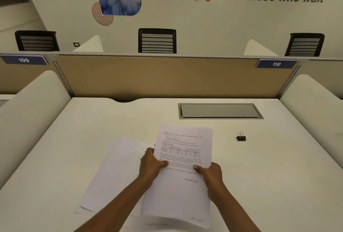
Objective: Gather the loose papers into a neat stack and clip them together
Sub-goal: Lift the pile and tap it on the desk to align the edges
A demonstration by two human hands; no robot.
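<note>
While the left hand (151, 165) and right hand (209, 175) pinch the printed sheet (182, 159) by its side edges, loose papers (111, 176) lie left of it, binder clip (241, 137) to its right. Risk: uneven gathering leaves misaligned edges when clipped.

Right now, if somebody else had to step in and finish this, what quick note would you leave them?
Left hand: grips the left edge of the printed papers, thumb on top.
Right hand: grips their right edge.
Other sheets: loose on the desk to the left, partly under the held ones.
Binder clip: on the desk to the right, untouched.
Done: some pages picked up.
Left: gather the rest, square the stack, clip it.
</note>
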